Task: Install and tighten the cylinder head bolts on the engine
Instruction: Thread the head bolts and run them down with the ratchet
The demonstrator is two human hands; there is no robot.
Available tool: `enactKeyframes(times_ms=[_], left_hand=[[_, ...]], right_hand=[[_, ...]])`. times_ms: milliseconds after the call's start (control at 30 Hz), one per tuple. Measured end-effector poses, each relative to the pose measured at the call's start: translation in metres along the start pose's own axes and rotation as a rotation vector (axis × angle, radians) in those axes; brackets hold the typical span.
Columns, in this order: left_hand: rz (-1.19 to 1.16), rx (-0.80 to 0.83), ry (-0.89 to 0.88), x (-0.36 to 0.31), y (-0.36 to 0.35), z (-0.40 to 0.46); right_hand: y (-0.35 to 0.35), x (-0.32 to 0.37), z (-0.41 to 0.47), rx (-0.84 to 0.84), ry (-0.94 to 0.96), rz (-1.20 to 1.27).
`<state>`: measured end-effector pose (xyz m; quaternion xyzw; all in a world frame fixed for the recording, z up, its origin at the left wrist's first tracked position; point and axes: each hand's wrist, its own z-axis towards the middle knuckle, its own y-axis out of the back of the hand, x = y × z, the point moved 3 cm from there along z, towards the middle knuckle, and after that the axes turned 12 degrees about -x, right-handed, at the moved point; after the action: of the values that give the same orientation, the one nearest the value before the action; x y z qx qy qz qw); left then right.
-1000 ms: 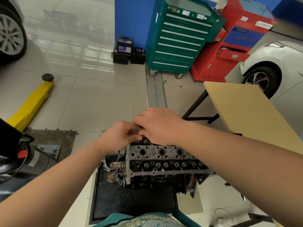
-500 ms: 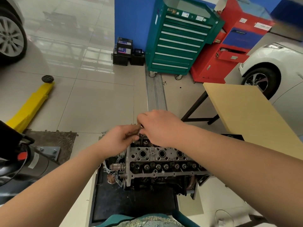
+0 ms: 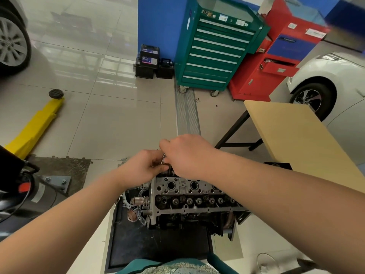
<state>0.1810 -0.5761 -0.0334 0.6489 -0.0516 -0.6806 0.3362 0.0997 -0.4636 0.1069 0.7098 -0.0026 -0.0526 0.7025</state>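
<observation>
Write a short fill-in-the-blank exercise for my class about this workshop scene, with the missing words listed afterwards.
1. Both hands, the left hand and the right hand, meet above the far edge of the ____.
2. The tool chest with many drawers is coloured ____.
3. The lift arm on the floor is coloured ____.

Missing words: engine; green; yellow

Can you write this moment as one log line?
left hand: holds bolt | right hand: pinches bolt | cylinder head: below hands

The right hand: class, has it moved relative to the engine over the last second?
Yes. The right hand has lifted slightly away from the engine, up the frame.
</observation>
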Motion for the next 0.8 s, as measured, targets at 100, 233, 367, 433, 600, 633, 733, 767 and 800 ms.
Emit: enactKeyframes(times_ms=[100, 233, 367, 433, 600, 633, 733, 767, 800], left_hand=[[-0.072, -0.139, -0.015, -0.006, -0.002, -0.008], [-0.025, -0.234, -0.056, -0.014, -0.005, -0.014], [-0.046, -0.123, -0.009, -0.003, 0.000, -0.007], [-0.088, -0.033, 0.002, -0.003, -0.001, -0.004], [-0.079, -0.208, -0.035, -0.018, 0.003, -0.009], [-0.037, -0.237, -0.048, -0.017, 0.005, -0.010], [0.046, -0.236, -0.090, -0.013, 0.009, -0.006], [0.045, -0.205, -0.083, -0.010, 0.010, -0.004], [0.037, -0.157, -0.066, -0.007, 0.010, -0.002]], right_hand=[[-0.004, 0.001, -0.001, -0.066, -0.129, -0.050], [-0.005, -0.002, -0.004, -0.106, -0.164, -0.090], [0.000, -0.008, -0.006, -0.054, 0.004, 0.052], [0.000, -0.006, -0.006, -0.031, 0.024, 0.048], [-0.004, 0.003, -0.002, -0.086, -0.172, -0.165], [-0.003, 0.005, -0.001, -0.085, -0.168, -0.167], [0.004, 0.000, 0.001, -0.042, -0.069, -0.061], [0.007, -0.001, 0.001, -0.008, -0.011, -0.021], [0.008, -0.001, 0.001, 0.029, 0.026, 0.003]])
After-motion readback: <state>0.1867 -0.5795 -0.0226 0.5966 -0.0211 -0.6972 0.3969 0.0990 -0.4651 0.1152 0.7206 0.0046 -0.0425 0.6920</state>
